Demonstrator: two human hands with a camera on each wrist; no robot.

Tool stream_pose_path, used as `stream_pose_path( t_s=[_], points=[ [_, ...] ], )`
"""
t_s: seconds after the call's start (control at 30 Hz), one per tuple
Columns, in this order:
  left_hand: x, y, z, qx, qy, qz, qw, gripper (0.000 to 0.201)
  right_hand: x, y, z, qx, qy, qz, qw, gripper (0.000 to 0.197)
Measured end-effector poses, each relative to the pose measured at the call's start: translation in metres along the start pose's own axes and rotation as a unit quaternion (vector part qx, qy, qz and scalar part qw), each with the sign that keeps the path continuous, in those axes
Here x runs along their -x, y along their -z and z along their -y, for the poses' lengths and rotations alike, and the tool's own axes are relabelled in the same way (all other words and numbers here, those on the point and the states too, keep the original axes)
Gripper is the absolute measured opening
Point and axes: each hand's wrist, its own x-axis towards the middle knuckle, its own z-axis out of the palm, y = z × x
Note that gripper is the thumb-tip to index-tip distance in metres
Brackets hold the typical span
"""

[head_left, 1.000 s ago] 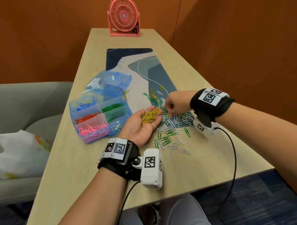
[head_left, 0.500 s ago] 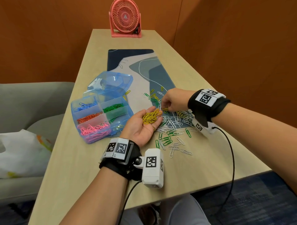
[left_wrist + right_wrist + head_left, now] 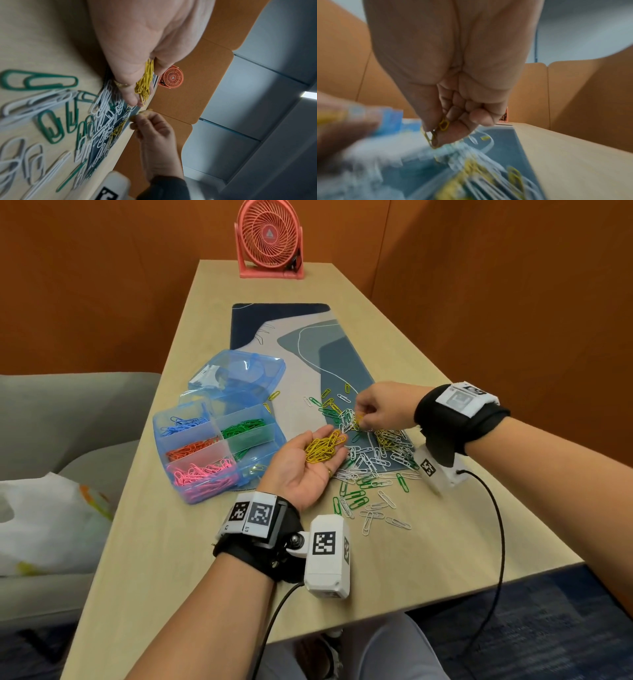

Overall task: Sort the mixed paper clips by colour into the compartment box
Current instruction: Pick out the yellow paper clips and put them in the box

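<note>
My left hand (image 3: 310,463) lies palm up beside the box, fingers relaxed, carrying a heap of yellow clips (image 3: 322,447) (image 3: 145,82). My right hand (image 3: 375,409) hovers over the far part of the mixed pile (image 3: 373,460) and pinches yellow clips (image 3: 442,125) between thumb and fingers, its other fingers curled. The blue compartment box (image 3: 161,436) sits left of the pile with blue, green, orange and pink clips in separate compartments. White, green and yellow clips (image 3: 51,125) lie scattered on the mat and table.
The box's clear blue lid (image 3: 239,371) lies behind the box. A patterned desk mat (image 3: 308,344) runs down the table; a pink fan (image 3: 269,237) stands at the far end. A grey sofa with a white bag (image 3: 44,522) is at the left. Wrist cables trail off the near edge.
My right hand has moved up and away from the left palm toward the far side of the pile and now pinches yellow clips. The left hand has stayed put.
</note>
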Motion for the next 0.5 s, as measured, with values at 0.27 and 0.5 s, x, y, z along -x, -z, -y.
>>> stream_pose_path(
  t_s=[0.27,0.5],
  points=[
    [0.007,-0.003,-0.002,0.078,0.008,0.02,0.997,0.042,0.013,0.018,0.05,-0.131,0.088,0.021,0.987,0.017],
    [0.01,-0.006,-0.003,0.083,0.026,0.017,0.996,0.042,0.009,0.023,0.02,-0.076,-0.007,-0.044,0.996,0.011]
  ],
)
